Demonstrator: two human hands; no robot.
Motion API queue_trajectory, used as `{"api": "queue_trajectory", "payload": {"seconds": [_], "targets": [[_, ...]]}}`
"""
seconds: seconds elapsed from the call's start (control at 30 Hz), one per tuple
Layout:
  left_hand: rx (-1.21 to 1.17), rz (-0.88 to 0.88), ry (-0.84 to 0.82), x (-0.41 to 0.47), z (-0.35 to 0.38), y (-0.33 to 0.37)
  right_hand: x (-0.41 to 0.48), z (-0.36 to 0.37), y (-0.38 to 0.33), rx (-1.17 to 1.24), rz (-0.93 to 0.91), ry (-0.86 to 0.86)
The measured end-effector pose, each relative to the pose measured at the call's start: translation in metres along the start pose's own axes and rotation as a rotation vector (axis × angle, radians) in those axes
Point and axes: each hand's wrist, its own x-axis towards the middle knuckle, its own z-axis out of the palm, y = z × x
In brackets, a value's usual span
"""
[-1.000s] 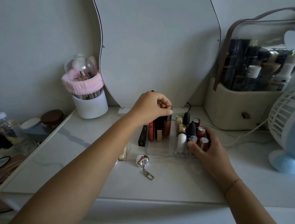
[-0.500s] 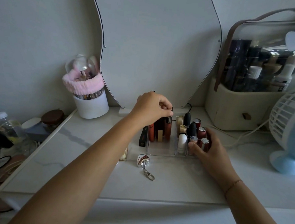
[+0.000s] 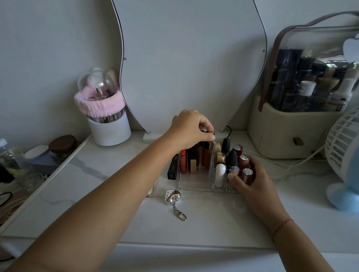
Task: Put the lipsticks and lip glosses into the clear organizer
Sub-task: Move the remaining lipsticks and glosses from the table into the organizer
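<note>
Two hands meet at the clear organizer [image 3: 194,185], which stands near the middle of the white tabletop [image 3: 210,222], just in front of the mirror [image 3: 181,50]. The left hand [image 3: 188,129] hangs over the rear of the wide left compartment, its fingers curled downward, thumb and forefinger pinching the dark cap of an upright reddish lip gloss [image 3: 207,154]; the tube's lower end is already inside the compartment, beside other upright tubes [image 3: 183,161]. The right hand [image 3: 254,184] grips the organizer's front right corner, thumb against the front wall and fingers curled round the right side, directly beside two silver-topped lipsticks [image 3: 247,173] in the small front cells. A white tube [image 3: 220,173] and a black lipstick [image 3: 232,159] fill neighbouring cells. A black tube [image 3: 172,167] lies outside, touching the organizer's left wall. A silver heart keychain [image 3: 172,196] rests near the front left corner. Farther out stand a white brush holder [image 3: 110,130] wearing a pink band at left, a cream cosmetics case [image 3: 282,133] at right rear, and a blue-and-white fan [image 3: 353,153] at far right.
</note>
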Motion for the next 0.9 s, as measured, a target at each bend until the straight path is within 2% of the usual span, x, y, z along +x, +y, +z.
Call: {"api": "queue_trajectory", "payload": {"seconds": [0.33,0.57,0.9], "targets": [[0.021,0.014,-0.082,0.002,-0.001,-0.002,0.0,0.0,0.001,-0.004,0.006,0.001],[-0.103,-0.001,-0.105,0.007,-0.001,-0.006,0.0,0.001,0.002,-0.002,0.009,-0.006],[-0.118,0.005,-0.134,0.007,0.001,-0.012,0.001,0.001,0.003,0.004,0.006,0.001]]}}
